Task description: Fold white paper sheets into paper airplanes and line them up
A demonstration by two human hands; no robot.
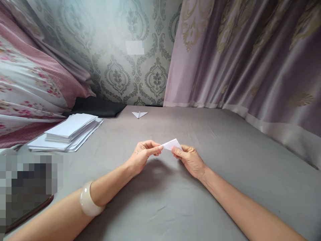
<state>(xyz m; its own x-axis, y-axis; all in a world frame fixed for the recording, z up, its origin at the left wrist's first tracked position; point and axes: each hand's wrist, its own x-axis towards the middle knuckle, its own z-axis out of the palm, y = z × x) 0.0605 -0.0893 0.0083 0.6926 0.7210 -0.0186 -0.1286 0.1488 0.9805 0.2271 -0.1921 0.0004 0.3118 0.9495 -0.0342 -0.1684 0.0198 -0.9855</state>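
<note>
A small folded piece of white paper (172, 144) is held up over the grey cloth surface, between both hands. My left hand (145, 154) pinches its left corner between thumb and fingertips. On the right side, my right hand (189, 159) grips the paper with the thumb on the near face and the fingers behind. The fingers behind the paper are partly hidden. Farther back on the cloth lies a folded white paper plane (139, 115), apart from both hands. A pale bangle (90, 200) circles my left forearm.
At the left stands a stack of white paper (71, 129) in two sizes. Behind it lies a folded black cloth (100, 106). A blurred-out dark object (30, 190) is at the lower left. Curtains (240, 60) hang along the right, and floral fabric (27, 77) on the left.
</note>
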